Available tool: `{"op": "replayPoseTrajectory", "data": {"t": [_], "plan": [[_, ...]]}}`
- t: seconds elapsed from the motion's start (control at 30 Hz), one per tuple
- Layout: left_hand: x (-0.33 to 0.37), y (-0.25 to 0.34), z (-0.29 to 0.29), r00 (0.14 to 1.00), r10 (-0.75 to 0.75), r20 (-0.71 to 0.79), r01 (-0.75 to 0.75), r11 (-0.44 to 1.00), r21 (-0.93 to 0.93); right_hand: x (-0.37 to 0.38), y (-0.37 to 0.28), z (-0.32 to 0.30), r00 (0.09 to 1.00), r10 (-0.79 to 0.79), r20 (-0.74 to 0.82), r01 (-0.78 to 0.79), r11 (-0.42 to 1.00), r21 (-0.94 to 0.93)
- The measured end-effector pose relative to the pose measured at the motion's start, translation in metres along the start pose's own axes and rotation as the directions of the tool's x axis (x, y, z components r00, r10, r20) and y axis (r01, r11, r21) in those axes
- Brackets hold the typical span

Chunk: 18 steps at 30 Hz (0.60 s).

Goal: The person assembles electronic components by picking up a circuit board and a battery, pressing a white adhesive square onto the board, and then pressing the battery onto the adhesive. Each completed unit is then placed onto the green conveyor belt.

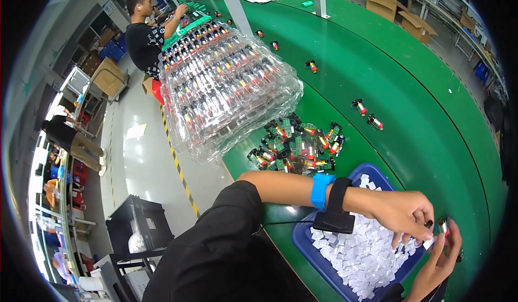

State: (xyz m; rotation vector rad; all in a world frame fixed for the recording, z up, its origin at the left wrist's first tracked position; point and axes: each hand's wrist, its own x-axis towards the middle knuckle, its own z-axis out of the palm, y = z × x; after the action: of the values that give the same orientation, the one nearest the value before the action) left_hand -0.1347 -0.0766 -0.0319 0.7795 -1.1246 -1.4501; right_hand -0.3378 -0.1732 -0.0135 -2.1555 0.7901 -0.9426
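Observation:
My left hand (396, 210), with a blue wristband and a black strapped device on its wrist, reaches across a blue tray (303, 248) of small white square pieces (356, 250). Its fingers are pinched together at a white square piece (428, 243). Facing it, my right hand (443, 261) has its fingers closed round a small cylindrical electronic part (443, 226) with a metallic body and a red band. The two hands nearly meet beyond the tray's right edge. Fingers partly cover both held things.
Similar parts lie piled (299, 145) on the green worktable (431, 156), beyond the tray; a few lie singly farther off. Plastic trays of parts (226, 86) are stacked at the left. A co-worker (143, 37) works beyond them. A black crate (140, 224) stands lower left.

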Motion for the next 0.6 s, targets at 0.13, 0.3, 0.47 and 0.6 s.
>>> {"op": "replayPoseTrajectory", "data": {"t": [0.13, 0.3, 0.47, 0.6], "plan": [[0.004, 0.006, -0.002, 0.997, 0.009, -0.073, -0.015, 0.997, -0.073, 0.011, -0.049, -0.010, 0.914, -0.387, 0.124, 0.407, 0.865, -0.294], [-0.003, 0.015, -0.003, 0.995, -0.072, -0.073, 0.071, 0.997, -0.020, 0.008, -0.044, -0.005, 0.817, -0.535, 0.214, 0.576, 0.742, -0.343], [-0.009, -0.002, -0.001, 0.948, 0.310, -0.070, -0.221, 0.803, 0.554, 0.010, -0.036, -0.006, 0.877, -0.406, 0.257, 0.471, 0.832, -0.293], [-0.016, -0.001, 0.004, 0.867, 0.498, -0.021, -0.294, 0.547, 0.784, 0.005, 0.028, -0.012, 0.932, -0.103, 0.346, 0.076, 0.993, 0.089]]}}
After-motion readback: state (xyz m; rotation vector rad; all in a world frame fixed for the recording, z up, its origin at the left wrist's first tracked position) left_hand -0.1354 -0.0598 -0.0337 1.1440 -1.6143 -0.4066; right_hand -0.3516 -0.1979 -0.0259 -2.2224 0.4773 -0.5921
